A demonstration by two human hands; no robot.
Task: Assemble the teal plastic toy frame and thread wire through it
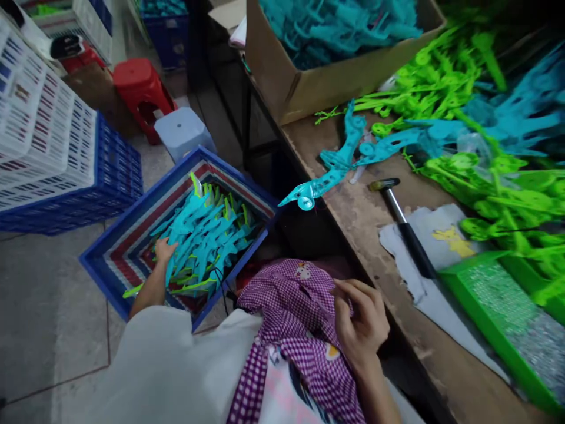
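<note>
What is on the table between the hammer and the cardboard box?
In the head view, loose teal plastic pieces lie on the wooden table between the hammer and the cardboard box.

Left hand [164,250] rests on teal parts [207,235] in blue crate [99,265]; right hand [359,321] touches checkered cloth [286,300].

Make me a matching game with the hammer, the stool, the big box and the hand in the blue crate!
Things:
1. hammer
2. red stool
3. cardboard box
4. left hand

Places or states:
A. full of teal plastic parts
B. lying on the wooden workbench
C. standing on the floor
D. resting on teal parts in the blue crate

Pairs: 1-B, 2-C, 3-A, 4-D
</note>
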